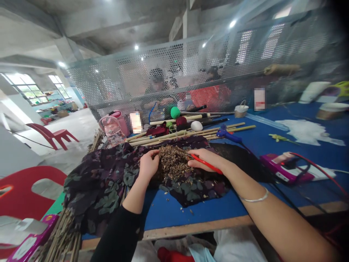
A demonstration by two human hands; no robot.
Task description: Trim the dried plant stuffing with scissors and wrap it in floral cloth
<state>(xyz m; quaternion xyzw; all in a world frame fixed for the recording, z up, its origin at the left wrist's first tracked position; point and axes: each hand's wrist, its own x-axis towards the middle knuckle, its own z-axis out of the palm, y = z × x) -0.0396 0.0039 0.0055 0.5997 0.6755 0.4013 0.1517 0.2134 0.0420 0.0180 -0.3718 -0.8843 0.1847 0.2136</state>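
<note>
A pile of brown dry chopped bits [172,162] lies on a dark floral cloth [109,182] spread over the blue table [191,211]. My left hand [148,164] rests at the pile's left edge, fingers curled and pinching into the bits. My right hand [205,160] lies at the pile's right side, closed round red-handled scissors [205,163] whose tip points into the pile. A thin bangle sits on my right forearm.
Bamboo sticks [191,133], a blue glue gun [229,136] and foam balls lie behind the cloth. A pink device with cables [283,169] sits at right. Bundled sticks [62,236] hang off the near-left edge. Red chairs [53,135] stand left. People sit behind a perforated screen [177,72].
</note>
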